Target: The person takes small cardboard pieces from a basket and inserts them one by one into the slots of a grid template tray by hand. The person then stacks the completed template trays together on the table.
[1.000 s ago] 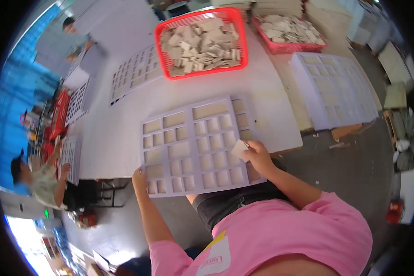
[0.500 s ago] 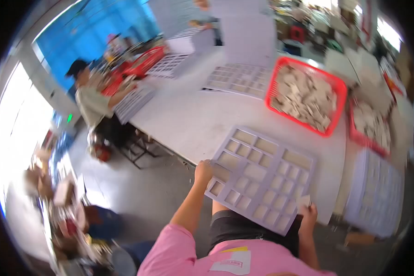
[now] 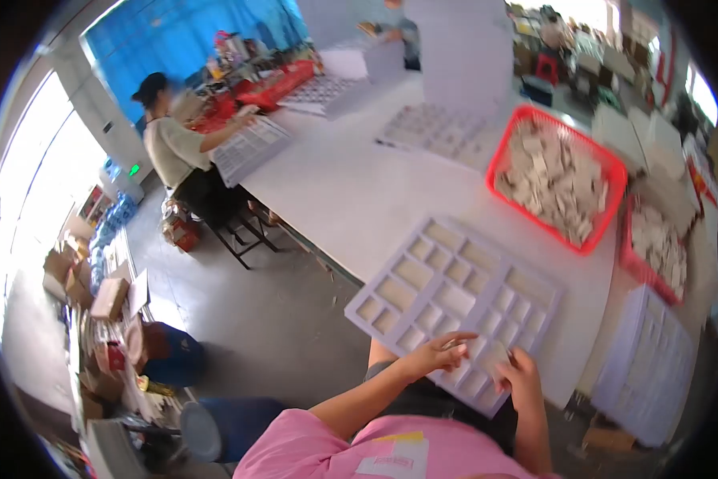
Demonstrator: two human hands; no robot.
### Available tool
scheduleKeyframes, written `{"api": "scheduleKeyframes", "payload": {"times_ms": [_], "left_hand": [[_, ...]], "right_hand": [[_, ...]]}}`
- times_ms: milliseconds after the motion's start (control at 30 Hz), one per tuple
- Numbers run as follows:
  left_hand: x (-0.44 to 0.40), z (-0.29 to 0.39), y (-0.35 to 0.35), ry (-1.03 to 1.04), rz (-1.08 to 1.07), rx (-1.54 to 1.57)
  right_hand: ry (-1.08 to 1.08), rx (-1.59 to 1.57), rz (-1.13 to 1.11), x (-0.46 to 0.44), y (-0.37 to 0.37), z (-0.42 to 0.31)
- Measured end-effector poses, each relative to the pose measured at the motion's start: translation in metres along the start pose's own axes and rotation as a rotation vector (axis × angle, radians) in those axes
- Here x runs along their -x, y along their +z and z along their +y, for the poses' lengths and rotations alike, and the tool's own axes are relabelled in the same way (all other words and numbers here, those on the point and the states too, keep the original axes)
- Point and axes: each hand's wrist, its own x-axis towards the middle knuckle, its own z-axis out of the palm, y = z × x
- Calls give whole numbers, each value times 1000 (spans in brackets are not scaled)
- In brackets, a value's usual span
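A pale lilac tray panel [image 3: 474, 275] with rectangular compartments of several sizes lies tilted in front of me, its near part over my lap and its far part over the table. My left hand [image 3: 440, 355] is above its near compartments, holding nothing, index finger stretched out and the other fingers loosely curled. To the right, my right hand [image 3: 521, 374] has its fingers bent together over the near right compartments. A small pale card piece [image 3: 498, 354] appears at its fingertips, partly blurred and merging with the panel behind.
A red basket [image 3: 498, 172] full of pale pieces stands on the white table [image 3: 359, 199], with a second red basket [image 3: 652, 275] to its right. More compartment panels [image 3: 650, 363] lean at the right. A seated person [image 3: 171, 144] handles a panel at the left.
My left hand has let go of the panel's left edge and moved right, over its compartments. My right hand has brought the pale piece from the right edge inward over the panel.
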Motion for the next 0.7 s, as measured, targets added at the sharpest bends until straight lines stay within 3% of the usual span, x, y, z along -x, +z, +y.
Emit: {"api": "scheduleKeyframes", "payload": {"times_ms": [100,300,400,500,700], "left_hand": [[3,-44,11,-161,-60,27],[18,-49,10,-159,267,377],[23,-33,7,-151,414,315],[33,-25,2,-118,449,270],[45,-37,-5,-148,482,242]], "right_hand": [[-5,180,-83,-4,25,10],[-56,215,-11,-19,18,36],[-122,25,194,-37,5,18],[-226,344,290,-78,-36,9],[-389,389,264,-155,-56,5]]}}
